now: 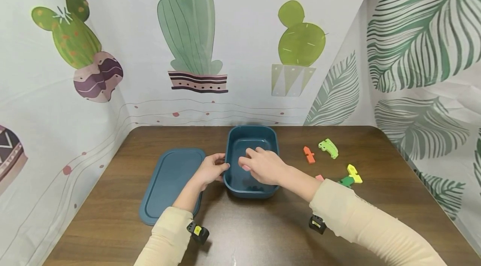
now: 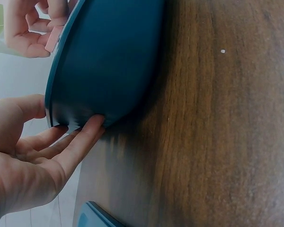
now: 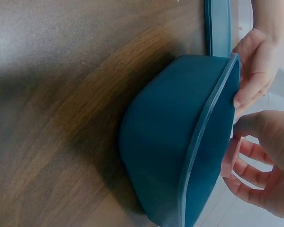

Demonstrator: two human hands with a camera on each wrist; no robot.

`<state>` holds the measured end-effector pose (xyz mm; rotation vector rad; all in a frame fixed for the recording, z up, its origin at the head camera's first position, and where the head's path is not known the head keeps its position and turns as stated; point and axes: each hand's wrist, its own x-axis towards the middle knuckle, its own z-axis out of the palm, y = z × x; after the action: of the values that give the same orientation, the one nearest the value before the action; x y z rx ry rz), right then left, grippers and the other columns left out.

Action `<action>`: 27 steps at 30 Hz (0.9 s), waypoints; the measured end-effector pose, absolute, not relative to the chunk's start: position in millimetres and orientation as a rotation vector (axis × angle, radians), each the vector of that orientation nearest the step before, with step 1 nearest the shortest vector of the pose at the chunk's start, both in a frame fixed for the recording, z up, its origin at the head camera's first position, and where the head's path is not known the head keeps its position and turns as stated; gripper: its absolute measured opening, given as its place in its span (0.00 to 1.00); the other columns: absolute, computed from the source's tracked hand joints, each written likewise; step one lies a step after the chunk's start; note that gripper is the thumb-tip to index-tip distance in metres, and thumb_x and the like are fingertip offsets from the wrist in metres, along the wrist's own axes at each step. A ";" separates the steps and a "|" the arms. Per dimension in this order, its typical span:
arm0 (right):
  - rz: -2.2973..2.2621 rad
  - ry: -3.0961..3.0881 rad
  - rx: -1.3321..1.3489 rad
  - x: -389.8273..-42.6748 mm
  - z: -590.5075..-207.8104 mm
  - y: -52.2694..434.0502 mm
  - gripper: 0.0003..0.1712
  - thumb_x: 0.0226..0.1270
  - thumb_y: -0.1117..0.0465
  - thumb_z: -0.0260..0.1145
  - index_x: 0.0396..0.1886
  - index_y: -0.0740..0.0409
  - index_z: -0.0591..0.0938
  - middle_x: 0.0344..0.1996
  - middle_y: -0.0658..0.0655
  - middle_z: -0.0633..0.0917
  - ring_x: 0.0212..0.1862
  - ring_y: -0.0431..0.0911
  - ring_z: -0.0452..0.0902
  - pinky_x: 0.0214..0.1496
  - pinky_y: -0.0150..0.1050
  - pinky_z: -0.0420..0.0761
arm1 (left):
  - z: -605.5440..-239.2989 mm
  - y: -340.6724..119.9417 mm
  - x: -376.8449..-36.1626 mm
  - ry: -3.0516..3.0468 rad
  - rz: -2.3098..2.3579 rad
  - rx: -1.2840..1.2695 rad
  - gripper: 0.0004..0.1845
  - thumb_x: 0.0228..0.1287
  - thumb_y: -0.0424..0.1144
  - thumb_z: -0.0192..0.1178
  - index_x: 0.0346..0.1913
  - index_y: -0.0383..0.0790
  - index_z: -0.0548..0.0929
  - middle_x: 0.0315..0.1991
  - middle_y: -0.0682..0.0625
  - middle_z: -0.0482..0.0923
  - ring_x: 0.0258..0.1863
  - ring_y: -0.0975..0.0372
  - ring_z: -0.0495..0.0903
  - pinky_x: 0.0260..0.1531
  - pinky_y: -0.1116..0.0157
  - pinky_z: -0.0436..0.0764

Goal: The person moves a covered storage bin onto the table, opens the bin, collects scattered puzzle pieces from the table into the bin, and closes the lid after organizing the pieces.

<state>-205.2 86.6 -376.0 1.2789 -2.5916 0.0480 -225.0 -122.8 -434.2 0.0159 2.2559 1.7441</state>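
The teal box [image 1: 251, 161] is sitting open mid-tabletop [image 1: 263, 232]. Your left hand [image 1: 210, 171] is bracing its left wall, thumb on the rim, so it is not sliding. Your right hand [image 1: 263, 165] is pinching a pink piece [image 3: 229, 158] over the opening. The lid [image 1: 169, 182] is lying left; loose pieces [image 1: 328, 148] are waiting right.

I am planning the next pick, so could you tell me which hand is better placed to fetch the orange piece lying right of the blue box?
Probably the right hand: it hovers over the blue box, on the same side as the orange piece. The left hand grips the box's left rim, beside the lid.
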 end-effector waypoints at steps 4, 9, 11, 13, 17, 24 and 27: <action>0.048 -2.610 1.274 -205.2 -376.6 88.0 0.14 0.53 0.63 0.68 0.38 0.45 0.76 0.32 0.51 0.76 0.28 0.46 0.69 0.19 0.29 0.67 | -434.6 -122.6 -225.0 2.262 1.750 0.014 0.22 0.63 0.32 0.55 0.60 0.33 0.70 0.49 0.38 0.75 0.36 0.54 0.82 0.30 0.59 0.84; 0.057 -2.614 1.278 -205.7 -377.7 89.3 0.14 0.54 0.62 0.68 0.38 0.45 0.76 0.32 0.51 0.76 0.29 0.45 0.70 0.19 0.28 0.67 | -434.0 -122.3 -224.4 2.267 1.745 0.007 0.22 0.62 0.32 0.55 0.60 0.33 0.70 0.49 0.38 0.75 0.35 0.55 0.82 0.30 0.59 0.84; 0.058 -2.611 1.279 -205.8 -378.1 89.5 0.14 0.54 0.62 0.68 0.38 0.46 0.76 0.31 0.51 0.76 0.28 0.45 0.69 0.19 0.28 0.67 | -433.7 -122.1 -224.3 2.270 1.739 0.002 0.22 0.62 0.32 0.55 0.60 0.33 0.70 0.49 0.39 0.75 0.35 0.55 0.81 0.30 0.59 0.84; 0.059 -2.608 1.278 -205.8 -378.5 89.8 0.14 0.53 0.62 0.69 0.38 0.46 0.76 0.31 0.51 0.76 0.28 0.45 0.69 0.19 0.28 0.66 | -433.6 -122.3 -224.2 2.270 1.735 0.000 0.22 0.62 0.32 0.55 0.60 0.33 0.70 0.49 0.39 0.75 0.35 0.56 0.81 0.30 0.59 0.84; 0.052 -2.613 1.277 -205.3 -378.8 90.6 0.15 0.53 0.60 0.70 0.40 0.46 0.76 0.32 0.52 0.76 0.28 0.45 0.69 0.19 0.28 0.67 | -433.3 -122.7 -224.1 2.261 1.740 0.010 0.22 0.63 0.32 0.54 0.60 0.32 0.69 0.50 0.37 0.74 0.35 0.55 0.81 0.30 0.60 0.84; 0.042 -2.625 1.246 -206.3 -379.3 92.4 0.20 0.53 0.56 0.69 0.48 0.45 0.77 0.36 0.51 0.77 0.31 0.44 0.70 0.22 0.29 0.71 | -432.6 -122.7 -223.3 2.255 1.758 0.031 0.23 0.63 0.32 0.55 0.61 0.30 0.68 0.51 0.35 0.74 0.38 0.50 0.81 0.30 0.58 0.84; 0.051 -2.617 1.237 -207.1 -379.5 92.6 0.23 0.53 0.54 0.69 0.51 0.46 0.77 0.38 0.51 0.77 0.32 0.44 0.71 0.24 0.30 0.73 | -432.6 -122.4 -223.3 2.261 1.753 0.025 0.23 0.62 0.31 0.55 0.61 0.31 0.69 0.51 0.35 0.74 0.38 0.50 0.81 0.30 0.59 0.84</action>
<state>-207.1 92.6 -379.5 1.2372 -2.6174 0.0511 -223.3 -122.4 -432.6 0.0249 2.2606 1.7533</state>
